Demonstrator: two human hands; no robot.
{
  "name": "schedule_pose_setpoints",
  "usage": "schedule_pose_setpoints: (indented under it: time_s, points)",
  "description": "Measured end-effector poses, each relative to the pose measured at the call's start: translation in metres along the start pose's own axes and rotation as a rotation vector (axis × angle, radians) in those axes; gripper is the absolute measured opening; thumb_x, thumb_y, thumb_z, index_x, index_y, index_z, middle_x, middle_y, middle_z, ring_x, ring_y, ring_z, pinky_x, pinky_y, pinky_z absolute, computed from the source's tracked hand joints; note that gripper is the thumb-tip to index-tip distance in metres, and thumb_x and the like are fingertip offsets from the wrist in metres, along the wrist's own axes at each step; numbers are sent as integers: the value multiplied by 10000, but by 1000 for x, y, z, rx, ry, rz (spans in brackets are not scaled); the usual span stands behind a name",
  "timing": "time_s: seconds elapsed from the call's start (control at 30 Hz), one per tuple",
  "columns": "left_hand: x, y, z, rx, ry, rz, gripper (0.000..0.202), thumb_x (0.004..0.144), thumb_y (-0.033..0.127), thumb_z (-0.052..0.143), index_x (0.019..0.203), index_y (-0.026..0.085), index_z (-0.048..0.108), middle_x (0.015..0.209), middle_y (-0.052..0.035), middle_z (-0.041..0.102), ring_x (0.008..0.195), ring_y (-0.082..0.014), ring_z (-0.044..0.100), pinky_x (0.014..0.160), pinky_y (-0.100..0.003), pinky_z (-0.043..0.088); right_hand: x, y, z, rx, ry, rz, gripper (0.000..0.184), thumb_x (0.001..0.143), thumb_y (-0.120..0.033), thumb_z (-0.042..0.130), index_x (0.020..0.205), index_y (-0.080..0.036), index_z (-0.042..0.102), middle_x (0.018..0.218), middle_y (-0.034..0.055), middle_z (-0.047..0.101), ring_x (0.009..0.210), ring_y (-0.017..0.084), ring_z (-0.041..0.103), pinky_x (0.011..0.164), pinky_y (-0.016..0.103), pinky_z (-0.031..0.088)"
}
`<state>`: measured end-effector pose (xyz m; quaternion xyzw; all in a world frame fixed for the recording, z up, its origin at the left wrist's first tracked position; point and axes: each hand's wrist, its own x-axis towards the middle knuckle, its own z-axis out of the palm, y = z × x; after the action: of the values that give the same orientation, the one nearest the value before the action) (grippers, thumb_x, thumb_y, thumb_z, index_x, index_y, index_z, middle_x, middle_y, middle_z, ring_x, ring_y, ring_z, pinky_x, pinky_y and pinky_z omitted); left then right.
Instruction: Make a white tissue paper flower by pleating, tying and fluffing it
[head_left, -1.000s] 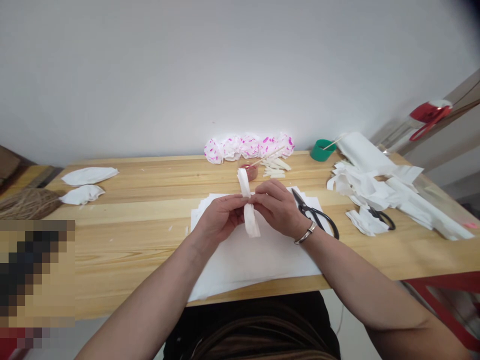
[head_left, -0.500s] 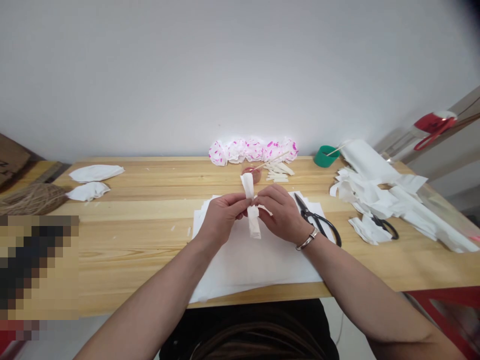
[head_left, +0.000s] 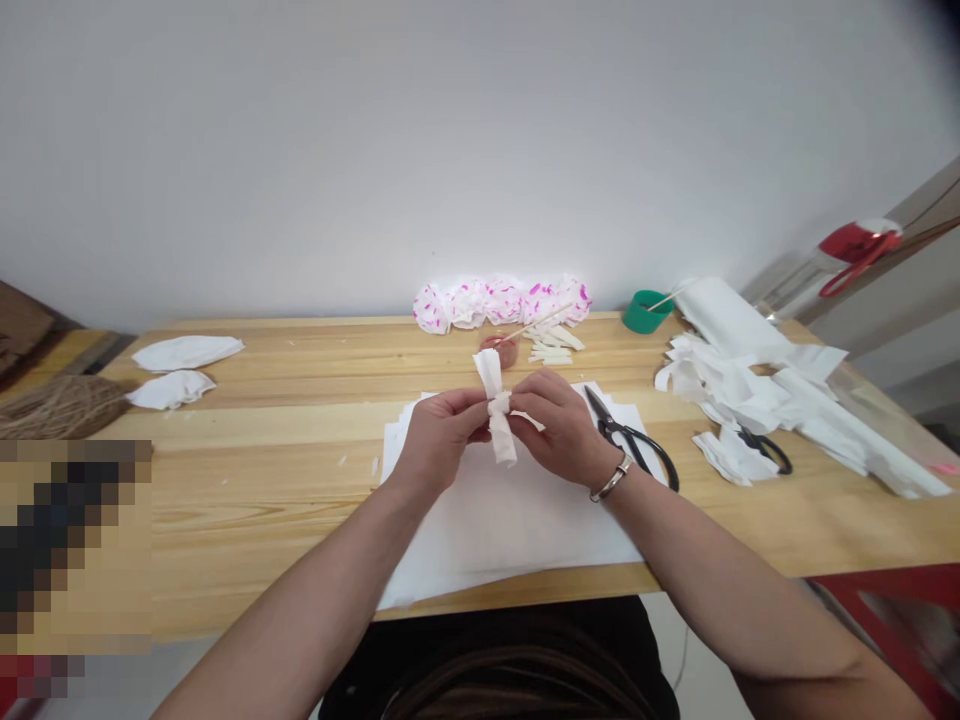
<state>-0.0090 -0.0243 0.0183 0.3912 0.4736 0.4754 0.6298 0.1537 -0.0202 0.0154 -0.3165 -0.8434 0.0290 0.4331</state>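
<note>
A folded white tissue-paper strip [head_left: 502, 437] stands upright between my hands, with a narrow paper band wrapped round its middle. My left hand [head_left: 448, 428] pinches the band from the left, thumb on top. From the right, the fingertips of my right hand [head_left: 551, 420] grip the other side of the band. Below lies a stack of white paper sheets [head_left: 510, 530]. Black scissors [head_left: 634, 435] rest on the sheets' right side, close to my right wrist.
Behind my hands stand a small pink cup [head_left: 499, 350] with a stick and short white strips [head_left: 553, 345]. Pink-spotted paper balls [head_left: 502, 300] line the wall. A green cup [head_left: 648, 312], crumpled paper [head_left: 720, 385] and a paper roll lie right; twine [head_left: 64, 408] and white paper pieces [head_left: 187, 352] left.
The narrow band now shows wrapped across the front of the folded strip's middle. Both hands stay in nearly the same place, and the view has shifted slightly.
</note>
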Motion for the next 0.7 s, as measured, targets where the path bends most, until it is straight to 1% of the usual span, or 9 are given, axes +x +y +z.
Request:
schedule_pose_setpoints:
  time_s: [0.17,0.27,0.4,0.53,0.63,0.7]
  points:
    - [-1,0,1,-33,-3,-21,218,560,267,793,747,170,742,534,23,633,473,-76,546,475,-182,433,0,-2,1,35,-2,-31,73,849,-195,533,899,-192,586,796,60,604,747,171,512,684,339,437]
    - [-3,1,2,-17,4,-12,239,562,288,799,754,161,738,556,14,648,491,-84,568,483,-185,457,-1,-2,1,72,21,-34,83,829,-187,558,906,-202,586,826,60,608,768,173,528,688,344,452]
    - [-4,2,3,37,29,24,248,578,316,793,752,151,731,604,-5,680,522,-98,594,505,-197,486,-1,-3,2,156,58,-7,153,805,-125,553,928,-209,585,901,70,624,830,174,549,727,350,473]
    - [-4,2,4,79,53,34,253,595,324,785,770,150,732,597,-3,678,520,-101,597,497,-195,490,-1,-5,2,228,61,-3,208,780,-69,546,924,-215,584,917,61,641,848,167,566,759,350,483]
    - [-4,2,4,83,39,28,289,605,333,780,828,154,737,613,-4,682,543,-108,610,516,-203,504,-2,-7,1,281,26,63,242,771,-44,522,935,-213,574,929,59,636,869,159,577,759,326,492]
    - [-4,2,3,77,17,30,311,613,341,776,858,155,736,641,-12,691,571,-115,621,537,-211,515,-2,-8,1,287,-1,139,276,758,-36,513,964,-210,571,887,47,619,821,146,572,719,301,494]
